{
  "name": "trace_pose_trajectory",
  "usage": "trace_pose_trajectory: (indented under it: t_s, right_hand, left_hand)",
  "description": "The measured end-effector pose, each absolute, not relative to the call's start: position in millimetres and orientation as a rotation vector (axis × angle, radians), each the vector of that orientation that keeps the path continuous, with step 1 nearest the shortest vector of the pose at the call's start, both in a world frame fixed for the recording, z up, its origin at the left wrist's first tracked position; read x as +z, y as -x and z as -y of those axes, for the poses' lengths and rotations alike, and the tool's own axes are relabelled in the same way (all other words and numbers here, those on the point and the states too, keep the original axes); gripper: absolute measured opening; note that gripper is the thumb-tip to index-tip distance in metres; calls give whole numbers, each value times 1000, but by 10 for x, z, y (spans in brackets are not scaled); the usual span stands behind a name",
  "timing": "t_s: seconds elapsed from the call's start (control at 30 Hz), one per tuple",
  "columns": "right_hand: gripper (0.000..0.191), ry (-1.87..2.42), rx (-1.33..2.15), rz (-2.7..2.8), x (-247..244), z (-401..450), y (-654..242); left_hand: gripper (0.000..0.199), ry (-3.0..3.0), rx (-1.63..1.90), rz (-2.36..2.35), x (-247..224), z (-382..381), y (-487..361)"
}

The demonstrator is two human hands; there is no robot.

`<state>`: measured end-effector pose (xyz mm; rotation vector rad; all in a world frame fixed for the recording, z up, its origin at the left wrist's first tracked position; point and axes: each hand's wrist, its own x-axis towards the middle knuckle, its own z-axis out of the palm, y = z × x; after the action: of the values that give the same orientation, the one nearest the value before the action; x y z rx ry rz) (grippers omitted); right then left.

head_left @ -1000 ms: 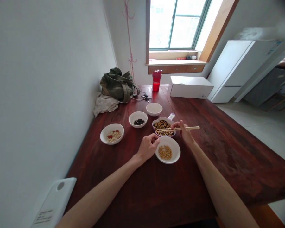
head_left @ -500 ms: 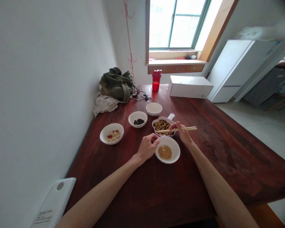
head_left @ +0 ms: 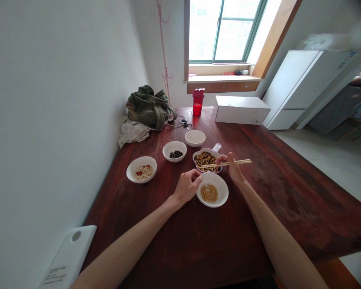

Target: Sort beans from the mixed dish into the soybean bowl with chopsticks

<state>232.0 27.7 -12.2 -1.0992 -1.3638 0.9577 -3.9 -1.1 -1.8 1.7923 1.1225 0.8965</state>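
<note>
Here, chopsticks in right hand, over beans

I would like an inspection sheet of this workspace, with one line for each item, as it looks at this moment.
Surface: dark reddish wooden table, visibly grained.
Job's things: white bowl of yellow soybeans; purple-rimmed handled dish of mixed beans; wooden chopsticks; white bowls of black beans and pale nuts with red pieces; plain white bowl.
Clutter: olive bag, crumpled cloth, red cup, white box.
Hands: right hand holds the chopsticks, tips over the dish; left hand at the soybean bowl's rim.
Cables: thin dark cable beside the bag.
Surroundings: window, pink coat rack, white cabinet.
</note>
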Motion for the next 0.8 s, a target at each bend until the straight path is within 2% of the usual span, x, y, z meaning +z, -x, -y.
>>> trace_pose_trajectory:
  t_s: [0.6, 0.8]
  right_hand:
    - [72, 1139, 904, 1389, -179, -316, -2347]
    - [79, 1147, 910, 1382, -193, -329, -2390]
  left_hand:
    - [26, -1811, 884, -1151, -17, 9, 31]
    - [26, -1803, 887, -1135, -23, 12, 36]
